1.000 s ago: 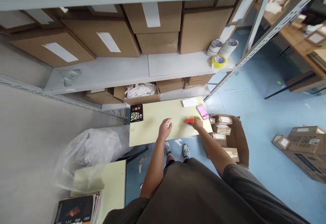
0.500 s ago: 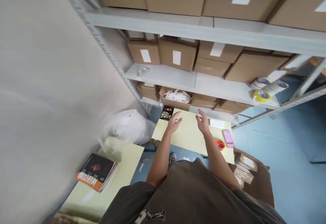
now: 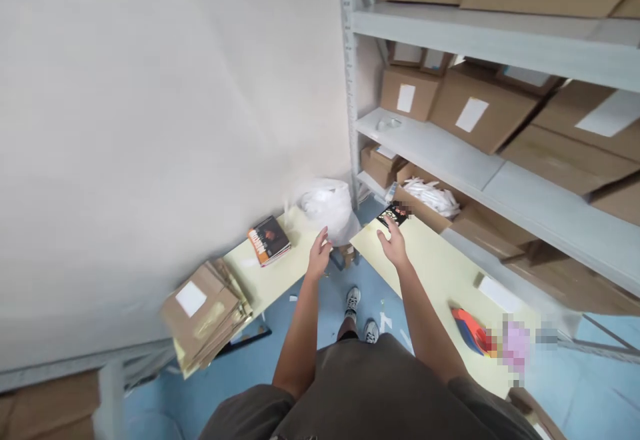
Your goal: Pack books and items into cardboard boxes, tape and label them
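- One cardboard surface [image 3: 55, 397] shows in the lower left corner of the frame, beside a grey metal post [image 3: 111, 400].
- Next, left of the centre, a stack of flattened cardboard [image 3: 210, 310] with a white label [image 3: 191, 299] lies on a pale yellow table [image 3: 250, 287].
- Farther along that table is a pile of magazines [image 3: 270, 237], a dark cover on top.
- Near the middle of the frame, the left hand [image 3: 319, 253] is held forward, fingers lightly curved, thumb apart from them; it appears just below a white plastic bag [image 3: 327, 207].
- Two shoes [image 3: 353, 299] stand on the blue floor [image 3: 367, 287], lower centre.
- Right of centre, the right hand [image 3: 393, 243] has its thumb spread away from its fingers. Its fingertips overlap a black book [image 3: 399, 211] at the corner of a second yellow table [image 3: 430, 260]; whether they touch it I cannot tell.
- Behind the book, an open carton [image 3: 423, 212] of white pieces [image 3: 433, 195] sits on the low shelf.
- At lower right, an orange and blue tool [image 3: 467, 330] lies beside a pixelated pink object [image 3: 515, 347].
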A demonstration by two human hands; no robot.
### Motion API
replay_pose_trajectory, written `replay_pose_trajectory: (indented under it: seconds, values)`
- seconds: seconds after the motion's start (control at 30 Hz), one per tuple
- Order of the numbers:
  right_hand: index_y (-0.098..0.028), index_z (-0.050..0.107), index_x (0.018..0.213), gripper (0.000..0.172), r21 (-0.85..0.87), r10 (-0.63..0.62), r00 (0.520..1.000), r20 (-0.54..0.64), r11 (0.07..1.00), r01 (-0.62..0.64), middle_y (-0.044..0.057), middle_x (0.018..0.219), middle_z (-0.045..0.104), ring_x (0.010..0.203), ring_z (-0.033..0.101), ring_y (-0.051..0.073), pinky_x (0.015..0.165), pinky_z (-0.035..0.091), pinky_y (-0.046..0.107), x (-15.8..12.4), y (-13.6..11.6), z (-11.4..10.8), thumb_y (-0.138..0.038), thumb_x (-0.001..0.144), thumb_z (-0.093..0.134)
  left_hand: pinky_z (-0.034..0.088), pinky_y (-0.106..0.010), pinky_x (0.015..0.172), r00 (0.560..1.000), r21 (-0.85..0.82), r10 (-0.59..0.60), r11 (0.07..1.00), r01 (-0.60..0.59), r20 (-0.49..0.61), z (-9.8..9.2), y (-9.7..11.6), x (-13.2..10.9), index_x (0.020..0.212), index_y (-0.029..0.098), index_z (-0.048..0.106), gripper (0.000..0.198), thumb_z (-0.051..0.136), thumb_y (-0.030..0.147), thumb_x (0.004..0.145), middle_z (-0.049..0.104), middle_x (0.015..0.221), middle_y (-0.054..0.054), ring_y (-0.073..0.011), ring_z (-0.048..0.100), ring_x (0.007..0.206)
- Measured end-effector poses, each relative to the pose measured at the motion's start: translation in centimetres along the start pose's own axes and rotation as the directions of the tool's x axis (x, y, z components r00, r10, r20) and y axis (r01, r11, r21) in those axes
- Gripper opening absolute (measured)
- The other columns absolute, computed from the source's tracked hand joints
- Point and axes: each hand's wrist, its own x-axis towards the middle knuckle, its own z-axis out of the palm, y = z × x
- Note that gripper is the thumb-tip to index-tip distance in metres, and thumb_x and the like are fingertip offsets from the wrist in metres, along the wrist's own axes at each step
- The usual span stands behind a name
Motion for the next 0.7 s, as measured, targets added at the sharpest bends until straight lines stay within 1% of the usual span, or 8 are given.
replay_pose_trajectory:
  seconds: [0.1, 0.17, 0.23, 0.3, 0.4, 0.5, 0.6, 0.7]
  values:
    - [-0.026, 0.056, 0.158, 0.059, 0.034, -0.007, 0.997, 0.075, 0.999, 0.004, 0.014, 0.162, 0.057, 0.153, 0.05, 0.031, 0.125, 0.045, 0.056, -0.7, -1.4, 3.0, -0.047, 0.103, 0.057, 0.047, -0.052, 0.123, 0.995, 0.023, -0.039, 0.999, 0.041, -0.088, -4.1, -0.5, -2.9, 0.157, 0.03, 0.058, 0.06, 0.065, 0.052, 0.102, 0.052, 0.167, -0.012, -0.0326, 0.052, 0.153]
    - [-0.026, 0.057, 0.158, 0.059, 0.047, -0.013, 0.994, 0.105, 0.999, 0.009, 0.014, 0.162, 0.057, 0.152, 0.051, 0.031, 0.124, 0.045, 0.056, -0.9, -2.5, 4.7, -0.047, 0.103, 0.057, 0.047, -0.052, 0.123, 0.988, 0.017, -0.059, 0.998, 0.062, -0.142, -6.3, -0.8, -4.0, 0.157, 0.03, 0.057, 0.06, 0.064, 0.054, 0.102, 0.051, 0.168, -0.012, -0.0327, 0.051, 0.153]
    - [-0.025, 0.057, 0.158, 0.06, 0.05, -0.026, 0.992, 0.126, 0.999, 0.02, 0.015, 0.162, 0.057, 0.151, 0.052, 0.031, 0.124, 0.045, 0.054, -0.9, -3.6, 6.4, -0.046, 0.102, 0.057, 0.047, -0.052, 0.123, 0.981, 0.012, -0.066, 0.998, 0.069, -0.182, -8.0, -1.1, -4.4, 0.157, 0.03, 0.058, 0.061, 0.064, 0.055, 0.102, 0.052, 0.167, -0.012, -0.0327, 0.051, 0.153]
    - [-0.024, 0.058, 0.157, 0.06, 0.043, -0.037, 0.99, 0.136, 0.999, 0.032, 0.015, 0.162, 0.058, 0.151, 0.052, 0.03, 0.125, 0.045, 0.053, -0.7, -4.7, 8.0, -0.045, 0.101, 0.057, 0.047, -0.052, 0.123, 0.98, 0.022, -0.057, 0.998, 0.063, -0.193, -9.5, -1.4, -4.1, 0.157, 0.03, 0.058, 0.06, 0.064, 0.054, 0.102, 0.052, 0.167, -0.012, -0.0323, 0.051, 0.153]
    - [-0.024, 0.059, 0.156, 0.059, 0.025, -0.04, 0.99, 0.138, 0.999, 0.037, 0.014, 0.159, 0.06, 0.15, 0.053, 0.029, 0.125, 0.045, 0.052, -0.4, -6.0, 10.4, -0.042, 0.1, 0.056, 0.047, -0.051, 0.123, 0.984, 0.041, -0.037, 0.998, 0.045, -0.173, -11.5, -1.7, -2.8, 0.154, 0.028, 0.061, 0.057, 0.065, 0.051, 0.102, 0.055, 0.164, -0.013, -0.0317, 0.052, 0.152]
    - [-0.025, 0.06, 0.155, 0.058, -0.002, -0.016, 0.988, 0.151, 1.0, 0.017, 0.013, 0.156, 0.062, 0.149, 0.054, 0.029, 0.124, 0.046, 0.052, 0.2, -6.8, 12.7, -0.04, 0.099, 0.056, 0.047, -0.05, 0.123, 0.991, 0.042, -0.032, 0.998, 0.037, -0.129, -13.2, -2.0, -0.6, 0.151, 0.027, 0.064, 0.052, 0.065, 0.047, 0.103, 0.058, 0.162, -0.013, -0.031, 0.054, 0.151]
    - [-0.025, 0.061, 0.154, 0.058, -0.033, 0.011, 0.987, 0.159, 0.999, -0.006, 0.012, 0.156, 0.062, 0.149, 0.054, 0.029, 0.123, 0.047, 0.052, 0.8, -7.0, 15.2, -0.04, 0.098, 0.057, 0.047, -0.05, 0.123, 0.997, 0.047, -0.036, 0.998, 0.039, -0.075, -14.9, -2.6, 2.1, 0.148, 0.026, 0.066, 0.051, 0.066, 0.047, 0.102, 0.059, 0.161, -0.013, -0.0307, 0.055, 0.15]
    - [-0.024, 0.062, 0.153, 0.058, -0.067, 0.043, 0.989, 0.141, 0.997, -0.034, 0.012, 0.157, 0.062, 0.149, 0.054, 0.029, 0.124, 0.046, 0.052, 1.4, -6.8, 17.8, -0.041, 0.098, 0.058, 0.046, -0.05, 0.124, 0.999, 0.048, -0.04, 0.998, 0.041, -0.023, -16.3, -3.5, 4.8, 0.146, 0.025, 0.068, 0.049, 0.067, 0.046, 0.101, 0.06, 0.159, -0.013, -0.0308, 0.056, 0.149]
